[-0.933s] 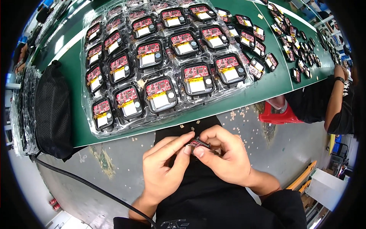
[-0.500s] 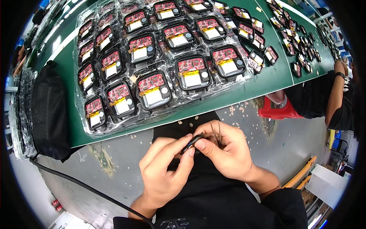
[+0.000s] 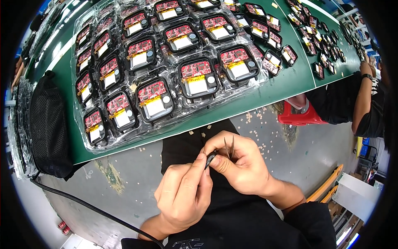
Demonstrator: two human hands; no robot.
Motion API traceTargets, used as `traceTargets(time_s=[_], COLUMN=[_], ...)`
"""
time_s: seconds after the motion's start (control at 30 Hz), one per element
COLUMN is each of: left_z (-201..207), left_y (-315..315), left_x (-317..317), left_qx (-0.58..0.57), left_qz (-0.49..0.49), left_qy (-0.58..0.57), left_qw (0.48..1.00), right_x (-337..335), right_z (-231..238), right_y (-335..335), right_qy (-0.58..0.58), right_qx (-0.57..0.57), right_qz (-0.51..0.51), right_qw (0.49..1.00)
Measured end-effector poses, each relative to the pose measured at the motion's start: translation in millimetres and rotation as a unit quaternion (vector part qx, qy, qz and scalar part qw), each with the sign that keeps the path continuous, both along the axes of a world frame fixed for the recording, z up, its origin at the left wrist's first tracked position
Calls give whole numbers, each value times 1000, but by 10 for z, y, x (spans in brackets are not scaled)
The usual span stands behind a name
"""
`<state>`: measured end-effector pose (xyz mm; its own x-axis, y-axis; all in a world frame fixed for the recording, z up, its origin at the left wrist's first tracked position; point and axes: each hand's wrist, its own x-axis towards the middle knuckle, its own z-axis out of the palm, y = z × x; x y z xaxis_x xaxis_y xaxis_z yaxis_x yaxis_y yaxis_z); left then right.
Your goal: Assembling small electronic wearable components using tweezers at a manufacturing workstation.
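Note:
Above my lap, just off the table's front edge, a small black device case (image 3: 210, 158) is seen nearly edge-on, so its inner side is hidden. My left hand (image 3: 182, 195) is closed, pinching the case between thumb and fingertips. My right hand (image 3: 246, 166) is closed on the case's other side with thumb and forefinger. Tweezers (image 3: 229, 148) also sit in that hand, their two thin prongs pointing up and apart from the case. Beyond both hands lies a clear plastic tray (image 3: 137, 133) bearing several black cases (image 3: 199, 77) with red circuit boards, yellow tape and white batteries.
More loose cases (image 3: 272, 62) lie right of the tray on the green table (image 3: 265, 101). A black mesh pouch (image 3: 49, 124) and stacked clear trays (image 3: 18, 124) stand at left; a black cable (image 3: 91, 204) runs towards me. Another person's arm (image 3: 364, 97) and a red stool (image 3: 300, 116) are at right.
The tray and table have shifted slightly left in view. My left fingers have curled in more around the case, which is turned more upright. The tweezers' prongs now stand more upright.

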<state>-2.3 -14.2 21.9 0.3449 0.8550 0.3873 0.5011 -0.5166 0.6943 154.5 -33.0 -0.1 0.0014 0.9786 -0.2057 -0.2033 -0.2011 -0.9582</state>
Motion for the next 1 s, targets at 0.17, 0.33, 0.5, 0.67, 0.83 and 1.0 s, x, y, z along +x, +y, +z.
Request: traceTargets(time_s=[0.17,0.33,0.5,0.67,0.83,1.0], left_z=[-22,-7,-31,31,-45,-44], left_y=[-9,-14,-24,14,63,96], left_x=[-3,2,-10,-57,-166,-186], left_qx=[16,31,42,-69,-438,-499], left_qz=[-5,-6,-3,-30,-32,-46], left_qy=[10,23,31,-7,-293,-345], left_qw=[1000,999,999,997,849,794], right_x=[-21,-26,56,-44,38,85], right_z=[-16,-44,11,2,205,228], right_y=[-18,-3,-15,-101,-94,-110], right_qy=[-7,-9,5,23,75,42], right_qx=[7,15,-35,-14,-76,-90], right_qz=[-7,-2,63,-33,-24,7], right_qw=[1000,1000,997,999,994,995])
